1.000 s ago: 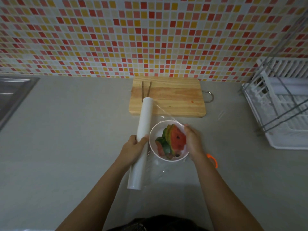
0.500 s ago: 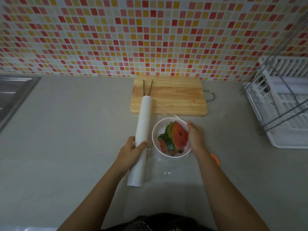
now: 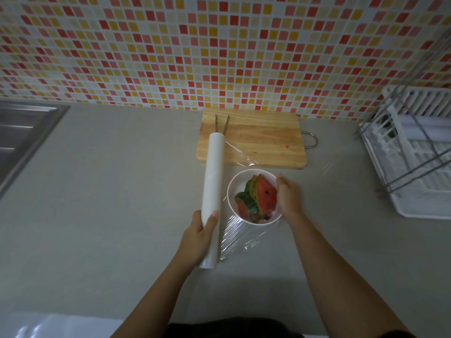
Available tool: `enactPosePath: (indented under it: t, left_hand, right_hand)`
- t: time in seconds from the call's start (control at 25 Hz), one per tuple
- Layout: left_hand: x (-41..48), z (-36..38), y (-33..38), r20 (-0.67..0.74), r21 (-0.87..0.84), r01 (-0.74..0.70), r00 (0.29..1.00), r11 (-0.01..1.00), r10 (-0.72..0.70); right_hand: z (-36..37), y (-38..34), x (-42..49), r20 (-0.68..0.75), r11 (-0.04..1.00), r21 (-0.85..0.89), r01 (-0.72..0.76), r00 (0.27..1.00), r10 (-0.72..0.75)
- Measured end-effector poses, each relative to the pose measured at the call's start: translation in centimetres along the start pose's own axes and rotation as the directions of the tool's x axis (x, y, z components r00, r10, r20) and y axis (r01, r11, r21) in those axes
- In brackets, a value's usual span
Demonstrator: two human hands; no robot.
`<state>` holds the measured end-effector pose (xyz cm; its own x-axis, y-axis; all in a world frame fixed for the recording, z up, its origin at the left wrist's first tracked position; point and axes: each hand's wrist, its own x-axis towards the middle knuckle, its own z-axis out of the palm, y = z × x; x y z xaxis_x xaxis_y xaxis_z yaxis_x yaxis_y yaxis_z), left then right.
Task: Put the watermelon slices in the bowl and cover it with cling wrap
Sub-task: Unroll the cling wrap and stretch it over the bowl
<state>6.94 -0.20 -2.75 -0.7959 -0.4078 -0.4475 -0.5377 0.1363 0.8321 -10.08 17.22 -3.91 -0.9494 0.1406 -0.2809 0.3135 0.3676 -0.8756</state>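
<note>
A white bowl (image 3: 233, 189) stands on the grey counter in front of the cutting board, with several watermelon slices (image 3: 263, 196) piled inside, red flesh and green rind showing. My left hand (image 3: 200, 236) grips the lower end of a long white cling wrap roll (image 3: 213, 189) lying just left of the bowl. A clear sheet of film (image 3: 240, 242) runs from the roll across the bowl and wrinkles on the counter near me. My right hand (image 3: 288, 197) presses on the bowl's right rim, over the film.
A wooden cutting board (image 3: 258, 139) with metal tongs (image 3: 221, 121) lies behind the bowl by the tiled wall. A white dish rack (image 3: 415, 162) stands at the right. A steel sink (image 3: 22, 135) sits at the far left.
The roll has shifted slightly left, away from the bowl, pulling more film out. My right hand stays at the bowl's right rim.
</note>
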Motion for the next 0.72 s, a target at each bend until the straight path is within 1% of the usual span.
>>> enactPosePath:
  t: [0.16, 0.24, 0.32, 0.4, 0.56, 0.72]
  left_hand:
    - [-0.4, -0.2, -0.4, -0.023, -0.062, 0.049, 0.998, 0.997, -0.051]
    - [-0.6, -0.3, -0.8, -0.048, 0.005, 0.026, 0.998, 1.000, -0.026]
    - [-0.8, 0.0, -0.8, -0.099, 0.065, -0.028, 0.995, 0.997, 0.034]
    - [-1.1, 0.4, -0.6, -0.145, 0.085, -0.056, 0.987, 0.995, 0.068]
    - [-1.2, 0.8, -0.4, -0.173, 0.016, -0.016, 0.985, 1.000, 0.018]
    - [-0.9, 0.5, -0.8, -0.170, -0.048, -0.001, 0.985, 0.999, -0.007]
  right_hand:
    - [-0.1, 0.0, 0.0, -0.026, 0.998, -0.052, 0.027, 0.999, -0.029]
    - [-0.1, 0.0, 0.0, -0.025, 0.998, -0.052, 0.037, 0.999, -0.039]
    - [-0.1, 0.1, 0.0, -0.020, 0.997, -0.061, 0.048, 0.999, -0.050]
    - [-0.1, 0.2, 0.0, -0.008, 0.997, -0.047, 0.057, 0.998, -0.057]
    - [0.0, 0.2, 0.2, -0.014, 0.992, -0.078, 0.098, 0.995, -0.099]
    - [0.1, 0.4, 0.4, -0.016, 0.992, -0.080, 0.101, 0.995, -0.103]
